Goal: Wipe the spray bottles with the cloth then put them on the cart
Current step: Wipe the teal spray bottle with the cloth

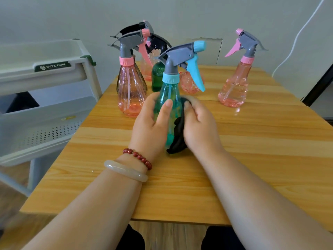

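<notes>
Right of the white cart [54, 69], the left hand [149, 123] is curled round a clear teal spray bottle [170, 91], grey-headed with light-blue trigger and collar, held upright above the table [252, 159]. A black cloth [178, 139] is gripped against its right side by the curled fingers of the right hand [200, 127].

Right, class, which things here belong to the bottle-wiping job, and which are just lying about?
Job: teal bottle, cloth, pink bottles, green bottle, cart, left hand, right hand.
Just about: cable, bracelets, worn on the left wrist.
</notes>
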Demonstrator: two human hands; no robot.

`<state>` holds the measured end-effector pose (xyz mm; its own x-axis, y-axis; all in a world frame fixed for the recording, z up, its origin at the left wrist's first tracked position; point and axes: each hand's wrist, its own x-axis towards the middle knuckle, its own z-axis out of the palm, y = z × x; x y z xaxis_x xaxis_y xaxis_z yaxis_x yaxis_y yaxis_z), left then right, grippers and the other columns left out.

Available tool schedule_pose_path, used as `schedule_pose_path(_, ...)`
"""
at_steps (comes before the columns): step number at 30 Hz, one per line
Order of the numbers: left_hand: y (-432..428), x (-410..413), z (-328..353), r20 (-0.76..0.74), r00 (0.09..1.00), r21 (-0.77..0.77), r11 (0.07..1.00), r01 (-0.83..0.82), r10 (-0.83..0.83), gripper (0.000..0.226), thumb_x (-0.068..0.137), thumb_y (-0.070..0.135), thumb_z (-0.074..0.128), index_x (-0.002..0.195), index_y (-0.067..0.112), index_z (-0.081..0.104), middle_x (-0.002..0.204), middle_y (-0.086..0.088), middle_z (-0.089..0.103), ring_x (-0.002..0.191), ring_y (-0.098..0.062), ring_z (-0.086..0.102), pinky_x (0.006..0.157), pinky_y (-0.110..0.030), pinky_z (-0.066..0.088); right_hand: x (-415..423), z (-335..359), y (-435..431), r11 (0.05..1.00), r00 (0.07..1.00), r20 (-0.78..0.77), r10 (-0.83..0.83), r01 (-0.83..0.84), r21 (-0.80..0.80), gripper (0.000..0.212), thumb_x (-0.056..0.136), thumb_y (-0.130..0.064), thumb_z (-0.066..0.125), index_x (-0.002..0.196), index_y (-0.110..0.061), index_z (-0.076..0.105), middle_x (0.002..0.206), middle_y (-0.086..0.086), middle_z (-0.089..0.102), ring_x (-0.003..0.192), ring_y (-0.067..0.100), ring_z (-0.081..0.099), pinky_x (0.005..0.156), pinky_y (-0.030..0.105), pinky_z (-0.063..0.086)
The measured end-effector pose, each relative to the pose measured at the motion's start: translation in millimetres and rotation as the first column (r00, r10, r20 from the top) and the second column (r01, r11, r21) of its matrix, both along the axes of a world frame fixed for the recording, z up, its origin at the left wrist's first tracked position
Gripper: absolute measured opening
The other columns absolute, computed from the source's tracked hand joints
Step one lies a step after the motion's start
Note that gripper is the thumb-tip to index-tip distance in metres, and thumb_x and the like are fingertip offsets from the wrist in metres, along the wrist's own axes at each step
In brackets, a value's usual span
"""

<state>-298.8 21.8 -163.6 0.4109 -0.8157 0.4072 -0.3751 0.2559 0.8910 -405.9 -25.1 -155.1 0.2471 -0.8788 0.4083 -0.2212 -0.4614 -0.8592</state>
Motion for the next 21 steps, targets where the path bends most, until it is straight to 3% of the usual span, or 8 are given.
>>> schedule_pose_path(3, 1, 0, 2, -0.060, 0.998, -0.005, 1.000, 0.006, -0.006, 0.037, 0.102, 0.042, 0.047, 0.128, 0.021, 0.060, 0.107, 0.005, 0.067, 0.091, -0.009, 0.061, 0.082, -0.027, 0.052, 1, 0, 4, 0.993, 0.992, 0.107, 0.073, -0.061, -0.105, 0.029, 0.102, -0.020, 0.041, 0.122, -0.016, 0.061, 0.113, -0.006, 0.066, 0.103, -0.001, 0.058, 0.084, 0.006, 0.039)
schedule_pose_path(6, 3, -2, 7, -0.143, 0.989, -0.037, 0.999, 0.024, -0.029, 0.031, 0.102, 0.032, 0.049, 0.124, 0.017, 0.064, 0.098, 0.001, 0.072, 0.080, -0.008, 0.062, 0.071, -0.020, 0.052, -2, 3, 2, 0.990, 0.985, 0.113, 0.134, -0.128, -0.058, 0.027, 0.098, -0.028, 0.045, 0.119, -0.022, 0.061, 0.104, -0.014, 0.067, 0.096, -0.003, 0.060, 0.079, 0.009, 0.041)
schedule_pose_path(9, 3, -1, 11, -0.214, 0.976, -0.049, 0.998, 0.030, -0.040, 0.028, 0.102, 0.028, 0.049, 0.122, 0.016, 0.064, 0.104, 0.003, 0.073, 0.090, -0.006, 0.067, 0.075, -0.019, 0.055, -7, 4, 1, 0.960, 0.946, 0.186, 0.264, -0.276, 0.042, 0.023, 0.093, -0.030, 0.059, 0.116, -0.025, 0.062, 0.103, -0.013, 0.070, 0.098, 0.002, 0.064, 0.082, 0.016, 0.046)
schedule_pose_path(11, 2, 1, 10, -0.309, 0.950, -0.055, 0.998, 0.022, -0.038, 0.025, 0.101, 0.028, 0.052, 0.119, 0.015, 0.062, 0.100, 0.006, 0.072, 0.086, -0.002, 0.068, 0.073, -0.018, 0.054, -7, 3, 0, 0.948, 0.937, 0.194, 0.290, -0.310, 0.079, 0.025, 0.090, -0.026, 0.069, 0.114, -0.028, 0.061, 0.105, -0.014, 0.071, 0.100, 0.002, 0.065, 0.081, 0.017, 0.048)
schedule_pose_path(14, 2, 4, 12, -0.351, 0.936, -0.066, 0.998, 0.015, -0.037, 0.023, 0.098, 0.027, 0.057, 0.115, 0.013, 0.061, 0.089, 0.008, 0.070, 0.074, 0.001, 0.066, 0.066, -0.017, 0.053, -3, 4, 4, 0.974, 0.955, 0.208, 0.213, -0.223, 0.028, 0.025, 0.086, -0.025, 0.073, 0.106, -0.033, 0.061, 0.101, -0.016, 0.070, 0.098, 0.001, 0.066, 0.079, 0.015, 0.048)
schedule_pose_path(17, 2, 3, 9, -0.297, 0.939, -0.081, 0.985, 0.154, -0.171, 0.030, 0.097, 0.016, 0.059, 0.127, 0.019, 0.059, 0.109, 0.009, 0.072, 0.104, -0.004, 0.068, 0.086, -0.023, 0.056, 3, 2, 5, 0.995, 0.951, 0.305, 0.049, -0.074, 0.069, 0.017, 0.084, -0.042, 0.070, 0.099, -0.036, 0.065, 0.098, -0.014, 0.071, 0.096, 0.004, 0.067, 0.082, 0.025, 0.053)
schedule_pose_path(19, 3, -3, 7, -0.188, 0.948, -0.032, 0.966, 0.257, -0.259, 0.050, 0.096, 0.014, 0.060, 0.142, 0.027, 0.046, 0.113, 0.029, 0.065, 0.111, 0.010, 0.060, 0.088, -0.011, 0.048, 2, 1, 2, 0.982, 0.937, 0.342, -0.077, 0.012, 0.188, 0.023, 0.084, -0.057, 0.056, 0.094, -0.039, 0.066, 0.096, -0.012, 0.072, 0.095, 0.008, 0.068, 0.088, 0.039, 0.055)
schedule_pose_path(21, 1, -10, 7, -0.123, 0.958, -0.002, 0.966, 0.259, -0.257, 0.057, 0.097, 0.018, 0.059, 0.148, 0.031, 0.038, 0.108, 0.042, 0.060, 0.111, 0.018, 0.055, 0.088, -0.004, 0.043, -1, 2, 1, 0.983, 0.948, 0.303, -0.097, 0.045, 0.175, 0.035, 0.091, -0.058, 0.041, 0.103, -0.036, 0.067, 0.102, -0.011, 0.072, 0.101, 0.007, 0.066, 0.094, 0.041, 0.053)
